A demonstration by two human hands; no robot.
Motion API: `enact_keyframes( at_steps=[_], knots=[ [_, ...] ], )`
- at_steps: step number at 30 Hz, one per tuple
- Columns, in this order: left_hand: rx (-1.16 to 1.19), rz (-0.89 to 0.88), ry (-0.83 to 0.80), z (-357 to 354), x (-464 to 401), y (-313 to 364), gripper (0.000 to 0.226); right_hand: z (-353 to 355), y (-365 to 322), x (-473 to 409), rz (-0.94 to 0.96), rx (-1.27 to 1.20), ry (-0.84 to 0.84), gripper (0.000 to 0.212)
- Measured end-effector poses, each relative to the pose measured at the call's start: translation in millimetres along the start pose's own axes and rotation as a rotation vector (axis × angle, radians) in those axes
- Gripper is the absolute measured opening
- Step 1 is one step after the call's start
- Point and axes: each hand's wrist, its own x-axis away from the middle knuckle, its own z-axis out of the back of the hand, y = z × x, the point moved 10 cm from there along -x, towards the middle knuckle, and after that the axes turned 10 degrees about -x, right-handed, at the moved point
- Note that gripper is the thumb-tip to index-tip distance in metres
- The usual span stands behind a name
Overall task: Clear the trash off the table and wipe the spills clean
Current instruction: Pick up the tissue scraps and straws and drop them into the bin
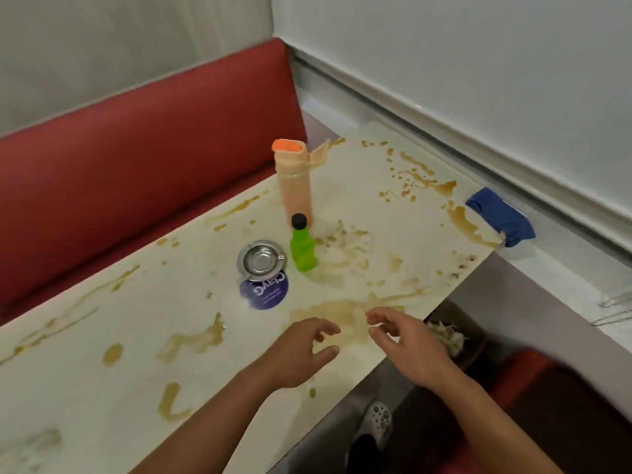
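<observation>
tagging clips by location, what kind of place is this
Probably a cafe or diner booth: a red padded bench seat runs along a pale rectangular table smeared with brown spills, and a round metal ashtray sits beside a purple round coaster.

A glossy, smooth pale table is streaked with brown spills. Shiny metal is seen in the ashtray at centre, smooth plastic in the green bottle, matt red upholstery at upper left.

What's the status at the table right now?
Left hand and right hand open, holding nothing. Brown spills unwiped. Green bottle, ashtray on table.
</observation>
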Motion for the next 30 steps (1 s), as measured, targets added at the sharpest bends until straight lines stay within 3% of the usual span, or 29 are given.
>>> enact_keyframes(
  at_steps=[7, 14, 27, 30],
  knots=[
    [0.036, 0.187, 0.159, 59, 176, -138, 0.036, -161, -74, 20, 0.040, 0.089, -0.206, 0.025],
    [0.050, 0.446, 0.285, 75, 313, -260, 0.039, -300, -121, 41, 0.064, 0.210, -0.387, 0.035],
    [-0.002, 0.822, 0.556, 106, 438, -419, 0.056, -476, -146, 54, 0.106, 0.376, -0.654, 0.037],
    [-0.001, 0.891, 0.523, 113, 450, -454, 0.066, -520, -154, 44, 0.161, 0.425, -0.692, 0.041]
  ],
)
